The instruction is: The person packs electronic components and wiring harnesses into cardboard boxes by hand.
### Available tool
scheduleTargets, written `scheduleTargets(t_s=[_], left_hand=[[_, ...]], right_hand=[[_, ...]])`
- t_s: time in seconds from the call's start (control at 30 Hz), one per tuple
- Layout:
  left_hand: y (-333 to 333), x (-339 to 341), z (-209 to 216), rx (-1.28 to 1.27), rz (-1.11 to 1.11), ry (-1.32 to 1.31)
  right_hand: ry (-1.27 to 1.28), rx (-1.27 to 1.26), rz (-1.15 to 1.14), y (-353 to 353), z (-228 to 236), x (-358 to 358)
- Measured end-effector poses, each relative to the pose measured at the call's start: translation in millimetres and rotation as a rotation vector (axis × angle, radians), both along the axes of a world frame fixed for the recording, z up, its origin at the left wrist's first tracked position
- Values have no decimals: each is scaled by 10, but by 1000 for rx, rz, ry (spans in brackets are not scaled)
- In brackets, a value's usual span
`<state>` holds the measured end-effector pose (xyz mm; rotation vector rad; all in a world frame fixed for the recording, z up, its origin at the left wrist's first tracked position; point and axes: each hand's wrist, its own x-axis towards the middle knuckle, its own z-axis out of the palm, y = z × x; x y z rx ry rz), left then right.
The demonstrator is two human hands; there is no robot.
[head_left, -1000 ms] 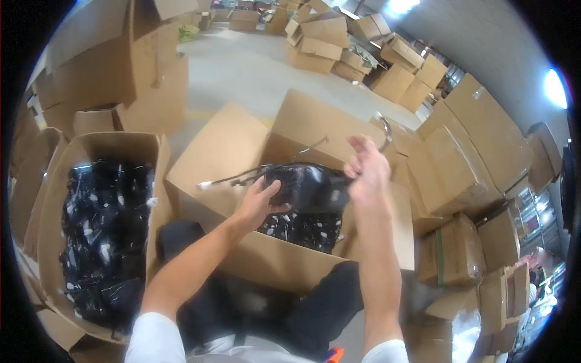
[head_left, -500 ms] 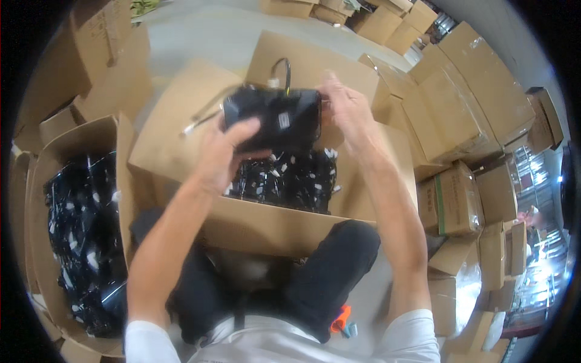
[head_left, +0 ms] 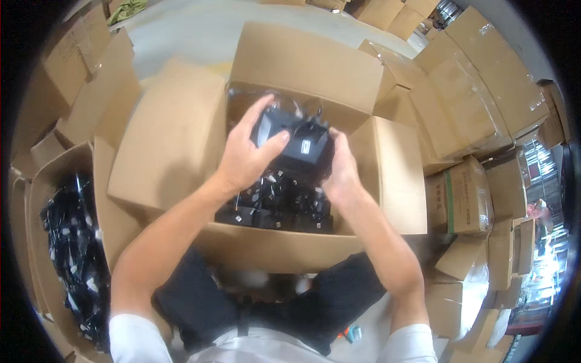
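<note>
Black cased unit [head_left: 296,160] is held above an open cardboard carton [head_left: 278,248], label [head_left: 305,147] up, long axis roughly left to right, right end dipping nearer the body, leads [head_left: 319,111] at the far edge. A lead trailing over the left flap [head_left: 163,133] half a second ago no longer shows there, leaving the unit more compact. Left grip [head_left: 248,154] is closed partway around its left end, right grip [head_left: 342,169] around its right. Similar units [head_left: 275,219] lie below.

There are two hands [head_left: 245,154] [head_left: 344,169], one held black device [head_left: 293,158] with one label [head_left: 305,146], and two filled boxes [head_left: 278,245] [head_left: 37,230].
</note>
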<state>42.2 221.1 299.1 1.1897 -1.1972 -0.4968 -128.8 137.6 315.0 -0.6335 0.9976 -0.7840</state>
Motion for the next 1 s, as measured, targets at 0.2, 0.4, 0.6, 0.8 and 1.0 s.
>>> scheduleTargets(t_s=[0.2, 0.4, 0.6, 0.8, 1.0], left_hand=[[-274, -196, -332, 93, 80, 230], [-438, -255, -424, 167, 164, 330], [-467, -450, -398, 171, 80, 532], [-197, -557, -457, 493, -142, 947], [-127, -105, -179, 639, -421, 555]], right_hand=[[-31, 118, -55, -201, -323, -174], [77, -1, -169, -117, -418, -146], [-40, -165, -190, -170, -463, -219], [458, -591, 92, -27, -653, -246], [424, -1025, 38, -204, -252, -640]])
